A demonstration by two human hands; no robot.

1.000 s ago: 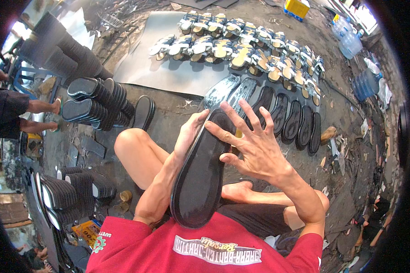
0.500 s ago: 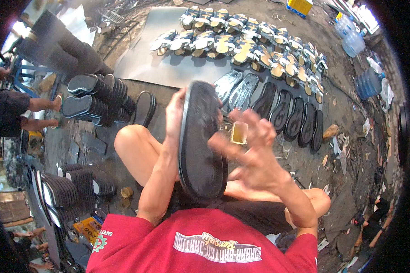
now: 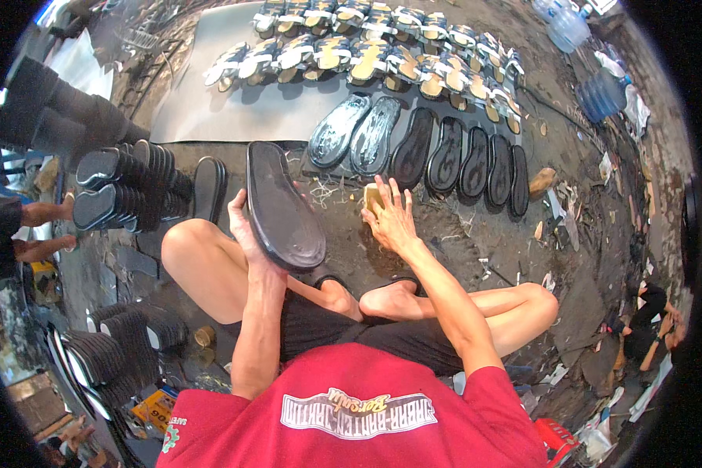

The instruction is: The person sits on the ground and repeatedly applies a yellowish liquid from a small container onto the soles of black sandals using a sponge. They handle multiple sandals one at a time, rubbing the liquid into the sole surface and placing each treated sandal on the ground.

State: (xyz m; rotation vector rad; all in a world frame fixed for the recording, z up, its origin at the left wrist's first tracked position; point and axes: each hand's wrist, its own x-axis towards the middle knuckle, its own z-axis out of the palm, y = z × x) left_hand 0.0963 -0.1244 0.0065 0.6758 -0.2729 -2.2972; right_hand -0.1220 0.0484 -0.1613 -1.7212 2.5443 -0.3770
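My left hand (image 3: 247, 234) grips a black shoe sole (image 3: 282, 207) by its left edge, holding it tilted above my lap with its broad face up. Part of that face looks slightly shiny. To its right, apart from the sole, my right hand (image 3: 394, 226) has a small yellowish block (image 3: 373, 200) between thumb and fingers, its other fingers spread. Just beyond the hands lies a row of black soles (image 3: 444, 154). Two at the row's left end, one of them a streaked sole (image 3: 371, 136), carry a wet, whitish coating.
Strapped sandals (image 3: 331, 58) stand in rows on a grey sheet (image 3: 179, 101). Stacked soles (image 3: 105, 207) sit at left, with more stacks (image 3: 101, 351) nearer me. A small round tin (image 3: 204, 336) is by my left knee. Blue water jugs (image 3: 600, 95) stand far right. Another person's legs (image 3: 47, 226) show at left.
My right hand has drawn away from the sole, keeping the yellowish block. The sole has tilted, its near end swinging right. The whole view has shifted slightly.
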